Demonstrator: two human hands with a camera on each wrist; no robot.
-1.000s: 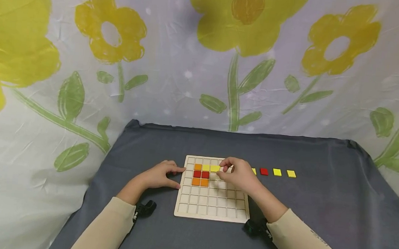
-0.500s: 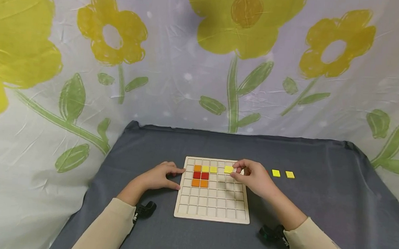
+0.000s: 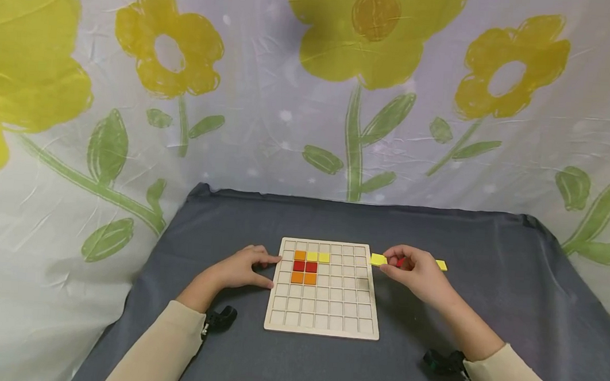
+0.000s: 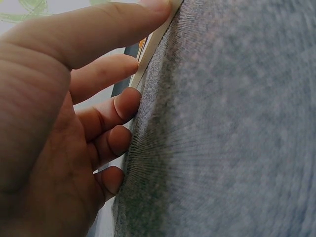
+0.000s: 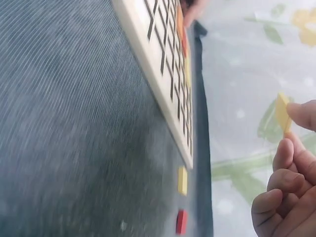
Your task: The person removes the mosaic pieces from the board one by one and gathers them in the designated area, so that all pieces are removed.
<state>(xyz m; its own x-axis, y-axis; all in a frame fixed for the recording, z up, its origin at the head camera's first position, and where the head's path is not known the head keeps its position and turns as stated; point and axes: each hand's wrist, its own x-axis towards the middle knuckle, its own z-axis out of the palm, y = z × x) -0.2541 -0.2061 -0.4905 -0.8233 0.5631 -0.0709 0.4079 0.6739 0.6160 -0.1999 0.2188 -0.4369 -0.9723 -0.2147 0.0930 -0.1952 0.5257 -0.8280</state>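
A yellow square tile (image 5: 283,111) is pinched between the thumb and finger of my right hand (image 3: 418,275), lifted off the cloth. In the head view that hand is just past the right edge of the wooden grid board (image 3: 330,295), over a row of tiles it partly hides. My left hand (image 3: 237,268) rests at the board's left edge, with thumb and index finger touching the rim; the left wrist view shows its other fingers loosely bent against the cloth. Upper left on the board sit orange tiles (image 3: 297,277), red tiles (image 3: 311,267) and yellow tiles (image 3: 324,257).
Right of the board, a red tile (image 5: 181,222) and a yellow tile (image 5: 182,180) lie on the grey cloth (image 3: 321,367). Another yellow tile (image 3: 441,265) shows beyond my right hand. A flower-patterned curtain (image 3: 256,124) hangs behind the table.
My right hand has moved right, off the board, carrying a yellow tile with it. My left hand has stayed at the board's left edge.
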